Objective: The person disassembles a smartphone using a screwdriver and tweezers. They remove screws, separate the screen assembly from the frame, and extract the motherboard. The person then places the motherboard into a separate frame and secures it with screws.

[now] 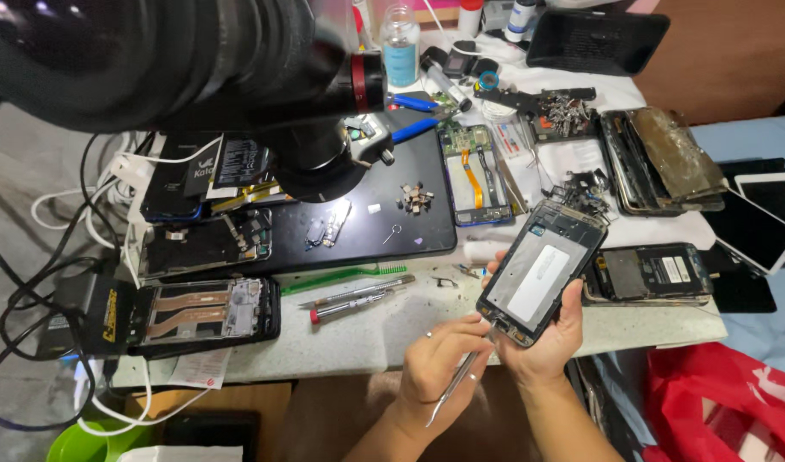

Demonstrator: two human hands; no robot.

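The left hand [439,364], fingers curled shut, pinches thin metal tweezers [457,383] whose tips touch the lower corner of an opened phone frame [542,272]. To its right, the right hand [546,342] cups that phone from beneath, fingers wrapped along its edges. The phone is held just above the near table edge [341,355], tilted, long axis running from lower left up to upper right.

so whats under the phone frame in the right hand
Under the phone frame, the right hand cradles it; the left hand works tweezers at its lower edge. The frame's underside is hidden.
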